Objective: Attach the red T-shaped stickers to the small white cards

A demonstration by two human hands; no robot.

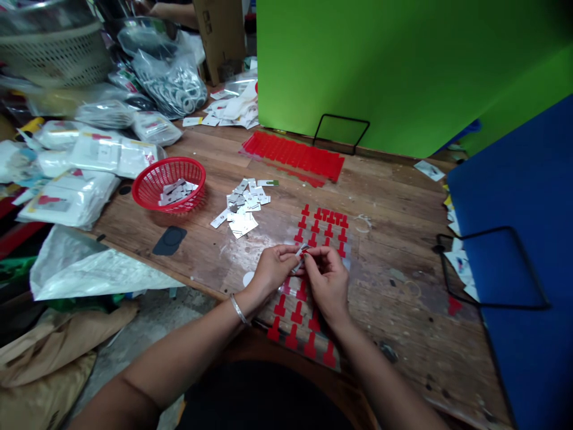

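Note:
My left hand (274, 266) pinches a small white card strip (299, 261) between thumb and fingers. Close against it, my right hand (329, 278) has its thumb and fingers pressed together at the strip's red end; a bit of red shows there, though the fingertips hide most of it. Beneath both hands lies a clear sheet with rows of red T-shaped stickers (296, 312), running from the table's front edge toward the middle. A loose pile of white card strips (245, 203) sits beyond my left hand. More strips lie in a red plastic basket (142, 190) on the left.
A stack of red sheets (290, 156) lies by the green panel (380, 65). Black wire stands (496, 230) jut out at the back and right, beside a blue panel (528, 251). Plastic-bagged packets (96, 152) crowd the left. Another person's arm (176, 13) shows at the top.

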